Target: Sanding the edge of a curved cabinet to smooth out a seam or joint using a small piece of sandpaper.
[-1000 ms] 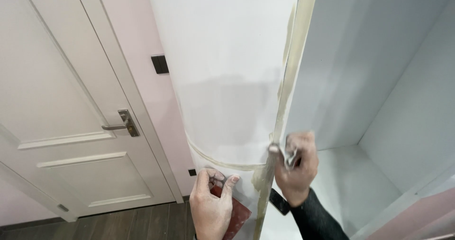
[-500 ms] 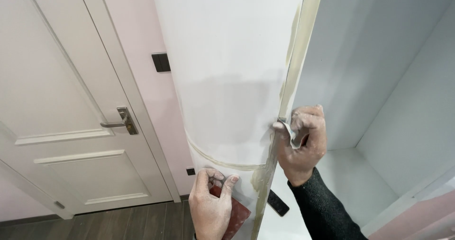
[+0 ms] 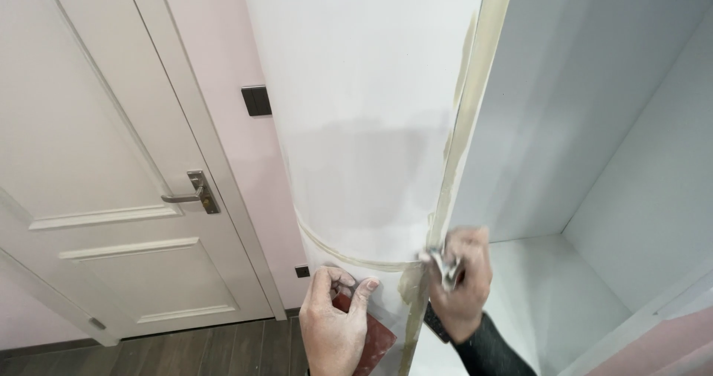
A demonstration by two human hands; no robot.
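- While my right hand grips the putty knife at the panel edge, I'd keep the blade flat — light pressure.
- Left hand pinches the red sanding pad — steady it there.

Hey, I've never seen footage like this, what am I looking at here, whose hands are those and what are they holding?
There is no machine: the one picture comes from a camera worn on a person's head, looking down at their own two bare hands. The left hand rests against a white upright panel and holds a dark red flat piece, perhaps a sanding pad or scraper. The right hand, in a dark sleeve, grips a small metal tool at the panel's front edge, where a beige strip of filler or tape runs up. To the right is a white cabinet interior; to the left a white door with a metal handle and a pink wall.
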